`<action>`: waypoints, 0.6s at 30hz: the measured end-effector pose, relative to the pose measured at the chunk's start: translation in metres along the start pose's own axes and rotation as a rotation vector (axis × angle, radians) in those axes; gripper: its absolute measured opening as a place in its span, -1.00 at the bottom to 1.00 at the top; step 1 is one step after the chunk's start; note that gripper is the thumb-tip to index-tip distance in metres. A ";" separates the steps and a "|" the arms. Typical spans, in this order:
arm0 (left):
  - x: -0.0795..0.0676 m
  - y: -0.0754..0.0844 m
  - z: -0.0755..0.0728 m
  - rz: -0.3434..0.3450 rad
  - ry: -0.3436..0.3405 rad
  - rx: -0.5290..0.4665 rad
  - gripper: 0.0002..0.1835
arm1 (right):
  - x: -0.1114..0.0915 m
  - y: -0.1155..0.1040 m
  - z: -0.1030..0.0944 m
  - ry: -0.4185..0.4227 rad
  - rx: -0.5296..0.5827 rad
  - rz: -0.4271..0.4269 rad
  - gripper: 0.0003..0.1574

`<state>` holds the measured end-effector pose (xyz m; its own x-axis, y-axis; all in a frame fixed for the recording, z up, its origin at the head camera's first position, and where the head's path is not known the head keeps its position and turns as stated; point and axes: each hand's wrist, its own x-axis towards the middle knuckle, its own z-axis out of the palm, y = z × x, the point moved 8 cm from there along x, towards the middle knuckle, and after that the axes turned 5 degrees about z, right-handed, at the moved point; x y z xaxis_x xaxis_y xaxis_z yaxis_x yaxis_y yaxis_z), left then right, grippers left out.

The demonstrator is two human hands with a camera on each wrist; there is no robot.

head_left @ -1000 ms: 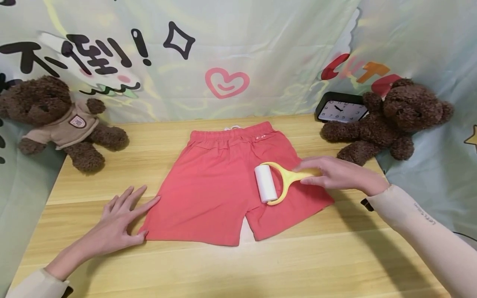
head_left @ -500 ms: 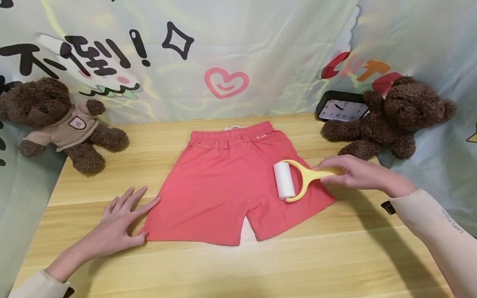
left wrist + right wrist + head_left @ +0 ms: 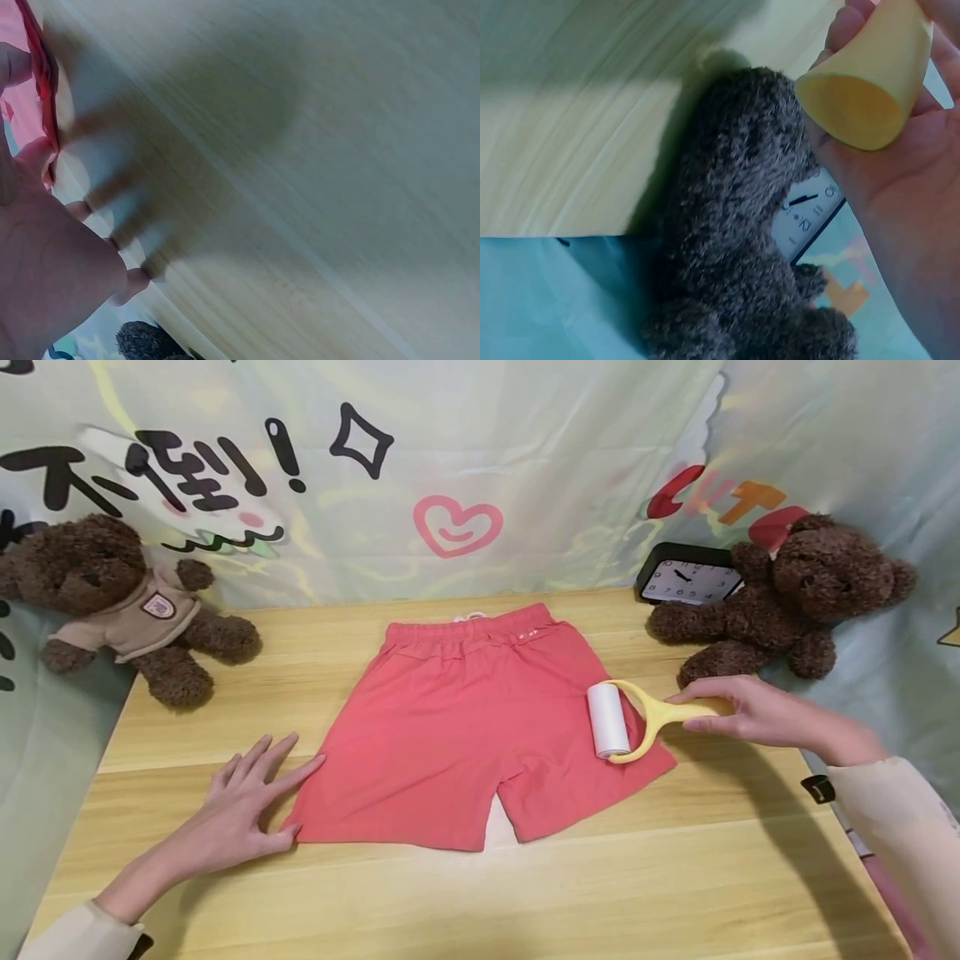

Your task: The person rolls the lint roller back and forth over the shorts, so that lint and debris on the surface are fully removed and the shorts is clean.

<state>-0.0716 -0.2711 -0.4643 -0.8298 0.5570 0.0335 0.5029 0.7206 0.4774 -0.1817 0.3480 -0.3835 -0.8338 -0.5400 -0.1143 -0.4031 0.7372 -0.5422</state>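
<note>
Red shorts [image 3: 435, 727] lie flat on the wooden table, waistband toward the back wall. My right hand [image 3: 772, 714] grips the yellow handle of a lint roller [image 3: 609, 720], whose white roll rests on the right leg of the shorts near its outer edge. In the right wrist view the hollow end of the yellow handle [image 3: 870, 90] shows inside my hand. On the left, my left hand [image 3: 232, 814] lies with fingers spread, its thumb and index fingertip touching the left hem and side of the shorts. In the left wrist view only a strip of red cloth [image 3: 34, 82] shows beside the fingers.
A brown teddy bear in a beige top [image 3: 127, 602] sits at the back left. Another brown bear [image 3: 787, 602] sits at the back right, close to my right hand, beside a black-framed clock [image 3: 686, 578]. Printed cloth [image 3: 540, 460] hangs behind the table [image 3: 420, 910].
My right hand has drawn the lint roller rightward across the right leg of the shorts, from near the middle toward the outer edge. The left hand has stayed in place.
</note>
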 end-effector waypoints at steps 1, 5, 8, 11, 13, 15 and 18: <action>0.000 0.000 0.000 -0.002 0.000 -0.002 0.02 | -0.001 0.001 -0.001 0.000 0.003 0.011 -0.52; 0.000 0.000 0.000 -0.003 0.000 0.003 0.03 | -0.006 0.007 -0.006 -0.007 0.007 0.063 -0.53; 0.000 -0.001 0.000 -0.004 -0.005 0.002 0.04 | -0.010 0.013 -0.010 -0.010 0.012 0.113 -0.55; 0.001 -0.002 0.000 -0.004 -0.006 0.007 0.05 | -0.016 0.020 -0.016 -0.007 0.005 0.156 -0.57; 0.000 -0.001 0.000 -0.006 -0.006 0.006 0.04 | -0.019 0.024 -0.020 -0.008 -0.001 0.182 -0.59; 0.000 -0.001 0.000 -0.006 -0.002 0.009 0.05 | -0.022 0.027 -0.024 -0.010 -0.015 0.194 -0.60; 0.000 0.000 0.001 -0.006 -0.002 -0.003 0.03 | -0.029 0.032 -0.030 -0.008 -0.014 0.200 -0.60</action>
<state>-0.0719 -0.2709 -0.4652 -0.8325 0.5533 0.0290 0.4970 0.7226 0.4804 -0.1819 0.3990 -0.3725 -0.8949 -0.3855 -0.2247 -0.2353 0.8355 -0.4966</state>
